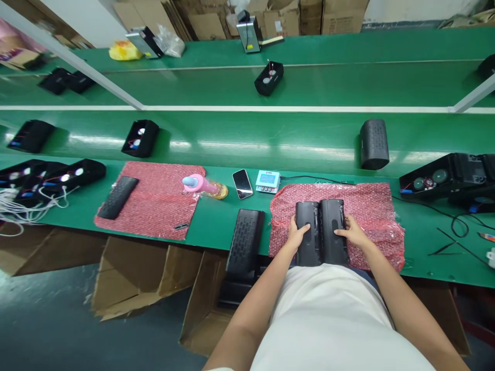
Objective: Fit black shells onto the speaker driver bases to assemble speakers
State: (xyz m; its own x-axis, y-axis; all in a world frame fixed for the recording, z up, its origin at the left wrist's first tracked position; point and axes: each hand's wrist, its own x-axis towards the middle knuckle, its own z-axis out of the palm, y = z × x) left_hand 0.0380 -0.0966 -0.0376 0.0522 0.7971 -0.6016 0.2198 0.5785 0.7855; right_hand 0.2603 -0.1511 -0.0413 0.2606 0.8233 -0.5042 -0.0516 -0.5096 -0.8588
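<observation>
Two black plastic speaker housings stand side by side, long edges together, on pink bubble wrap (371, 206) at the bench's front edge, close to my body. My left hand (297, 235) is closed around the outer side of the left speaker housing (308, 247), its thumb lying on top. Around the right speaker housing (334, 247) my right hand (354, 232) grips in the same way, thumb on the upper face. Both sets of fingers are partly hidden down the outer sides. Left of the wrap lies a black perforated grille cover (246, 239).
A small white meter with a screen (267, 180), a phone (242, 184) and a pink-capped bottle (204, 186) lie beyond. Wired black housings (436, 178) sit at right. More units ride the green conveyor (247, 136). Open cardboard boxes (131, 273) stand below the bench.
</observation>
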